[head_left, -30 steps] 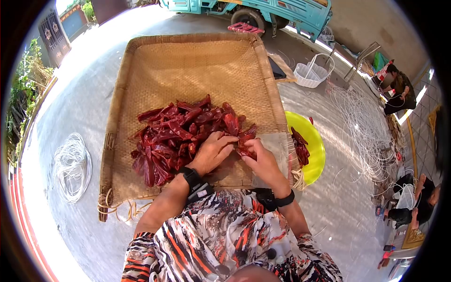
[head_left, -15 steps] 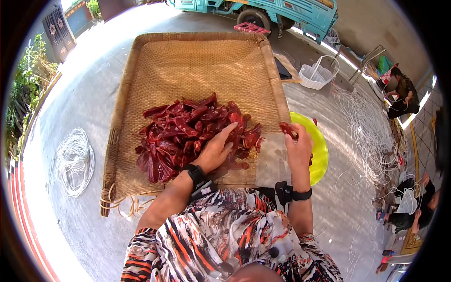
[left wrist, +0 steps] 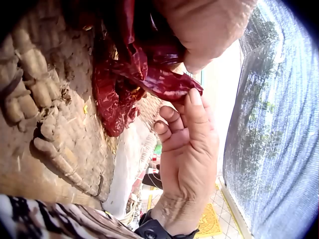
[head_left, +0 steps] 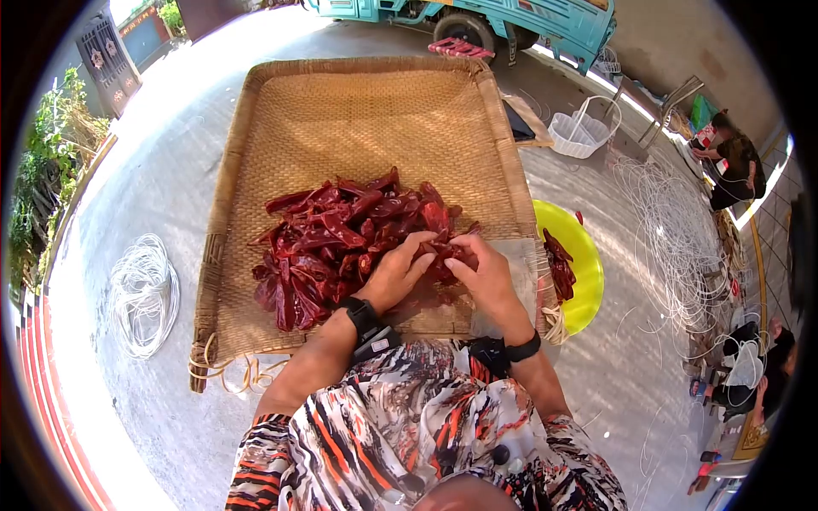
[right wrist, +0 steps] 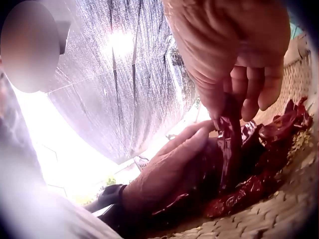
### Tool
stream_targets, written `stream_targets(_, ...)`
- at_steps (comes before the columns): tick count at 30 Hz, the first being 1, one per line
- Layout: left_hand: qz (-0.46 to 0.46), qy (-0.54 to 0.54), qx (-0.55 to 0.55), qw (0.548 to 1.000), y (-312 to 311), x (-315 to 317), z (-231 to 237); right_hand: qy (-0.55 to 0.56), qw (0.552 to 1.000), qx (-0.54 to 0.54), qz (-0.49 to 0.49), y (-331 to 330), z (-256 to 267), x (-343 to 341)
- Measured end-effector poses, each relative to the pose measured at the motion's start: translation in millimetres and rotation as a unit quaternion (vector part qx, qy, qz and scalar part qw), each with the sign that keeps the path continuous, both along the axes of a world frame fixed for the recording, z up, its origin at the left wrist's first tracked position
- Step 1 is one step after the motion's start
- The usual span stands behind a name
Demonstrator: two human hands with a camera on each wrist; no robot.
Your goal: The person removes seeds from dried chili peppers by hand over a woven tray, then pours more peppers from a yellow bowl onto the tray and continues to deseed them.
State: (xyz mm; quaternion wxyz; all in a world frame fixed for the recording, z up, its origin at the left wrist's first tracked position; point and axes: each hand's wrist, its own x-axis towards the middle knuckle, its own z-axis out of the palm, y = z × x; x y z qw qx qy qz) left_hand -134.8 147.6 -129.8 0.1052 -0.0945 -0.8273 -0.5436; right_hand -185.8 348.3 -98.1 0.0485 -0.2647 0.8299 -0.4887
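A heap of dried red chili peppers (head_left: 319, 230) lies on a woven tray (head_left: 366, 98) in front of me. At the heap's near right side, my right hand (head_left: 487, 277) meets my left hand (head_left: 396, 274). Thumb and fingers of the right hand pinch the tip of a chili pepper (left wrist: 167, 85), plain in the left wrist view. My left hand is bent over the peppers, its thumb close beside that same chili. Its fingers are partly hidden, so I cannot tell whether they grip one.
Right of the tray stands a yellow basin (head_left: 588, 272) with several chilies in it. Coils of white cord (head_left: 143, 294) lie on the ground at left, more tangled cord (head_left: 665, 230) at right. Beyond are a white basket (head_left: 579, 136), two people and a teal vehicle (head_left: 545, 25).
Half a second ago my right hand was off to the right, by the basin, holding a chili. It has come back to the left hand, which stayed over the heap.
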Motion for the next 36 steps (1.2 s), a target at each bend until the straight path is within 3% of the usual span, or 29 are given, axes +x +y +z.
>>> stream_targets(3, -0.031, 0.006, 0.006, 0.999, -1, 4, 7, -0.026, 0.995, -0.019, -0.091, 20, 24, -2)
stream_targets(7, -0.014, 0.02, -0.056, 0.998, -1, -2, -10, 0.085, 0.961, -0.104, -0.243, 59, 41, -16)
stream_targets(8, -0.013, 0.04, -0.085, 0.995, -3, -3, -11, 0.187, 0.937, -0.037, -0.292, 72, 40, -23)
stream_targets(10, -0.015, 0.06, -0.088, 0.994, -4, -5, -16, 0.379, 0.842, 0.095, -0.373, 87, 40, -33)
stream_targets(13, -0.013, 0.074, -0.026, 0.997, -3, -9, -24, 0.422, 0.805, 0.121, -0.399, 83, 36, -30)
stream_targets(15, -0.001, 0.102, -0.008, 0.995, -1, -9, -25, 0.189, 0.952, 0.02, -0.239, 70, 29, -17)
stream_targets(16, 0.0, 0.085, -0.003, 0.996, -1, -8, -23, 0.062, 0.986, -0.032, -0.149, 59, 26, -9)
stream_targets(18, 0.003, 0.055, 0.006, 0.998, -2, -5, -17, -0.015, 0.997, 0.074, -0.005, 29, 29, 7)
stream_targets(23, 0.022, 0.064, 0.012, 0.998, -3, -6, -18, 0.139, 0.968, 0.152, 0.14, -10, -12, 14)
stream_targets(27, 0.042, 0.011, 0.073, 0.996, 0, -2, -7, 0.14, 0.966, 0.167, 0.141, -15, -15, 13)
stream_targets(33, 0.046, 0.029, 0.07, 0.996, 1, -2, -7, 0.088, 0.981, 0.141, 0.096, 0, -6, 11)
stream_targets(36, 0.046, 0.117, -0.064, 0.99, -4, -6, -12, 0.042, 0.99, 0.134, 0.016, 18, 8, 6)
